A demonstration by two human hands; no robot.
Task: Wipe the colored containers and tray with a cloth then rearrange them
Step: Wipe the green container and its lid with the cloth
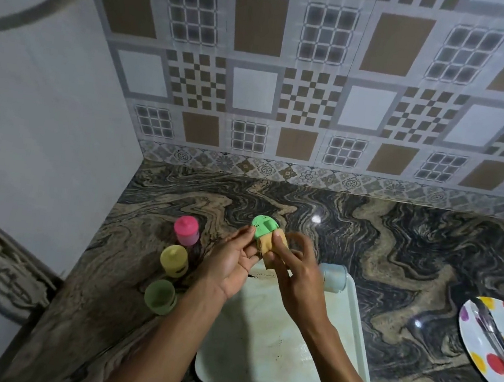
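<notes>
My left hand [230,260] holds a bright green container lid [264,224] above the far end of the pale tray [273,363]. My right hand [296,269] presses a tan cloth [269,246] against the lid's lower part. On the counter left of the tray stand a pink-lidded container [187,230], a yellow container [174,260] and an olive-green open container [160,296] in a row. A light blue container [333,277] lies on its side at the tray's far right corner.
A white plate [493,344] with coloured dots and metal tongs on it sits at the right edge. The marbled counter [395,258] meets a tiled wall behind and a white wall at the left.
</notes>
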